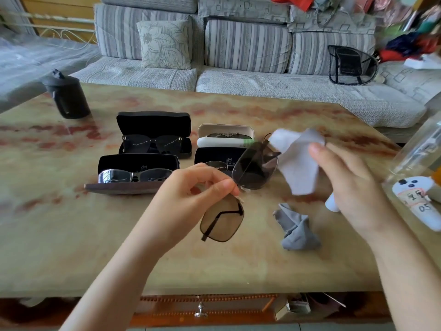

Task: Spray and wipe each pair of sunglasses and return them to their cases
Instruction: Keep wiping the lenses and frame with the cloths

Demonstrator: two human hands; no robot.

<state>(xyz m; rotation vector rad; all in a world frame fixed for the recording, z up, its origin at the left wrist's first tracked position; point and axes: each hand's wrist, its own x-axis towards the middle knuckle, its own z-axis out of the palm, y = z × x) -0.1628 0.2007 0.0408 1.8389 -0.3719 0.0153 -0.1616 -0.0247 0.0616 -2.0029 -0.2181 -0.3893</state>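
A crumpled grey cloth (pixel 296 231) lies on the table (pixel 71 247). The left hand (pixel 188 194) pinches the sunglasses (pixel 254 172) at the bridge, above the table's middle. At their 3 o'clock the right hand (pixel 346 185) grips a white cloth (pixel 296 163). Open cases (pixel 152 123) stand at 11 o'clock.

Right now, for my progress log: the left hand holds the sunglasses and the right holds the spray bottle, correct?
No. The head view shows the right hand holding a white cloth instead; the left hand does hold the sunglasses.

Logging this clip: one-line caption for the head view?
Left hand pinches tinted sunglasses at the bridge; right hand holds a pale cloth beside them.
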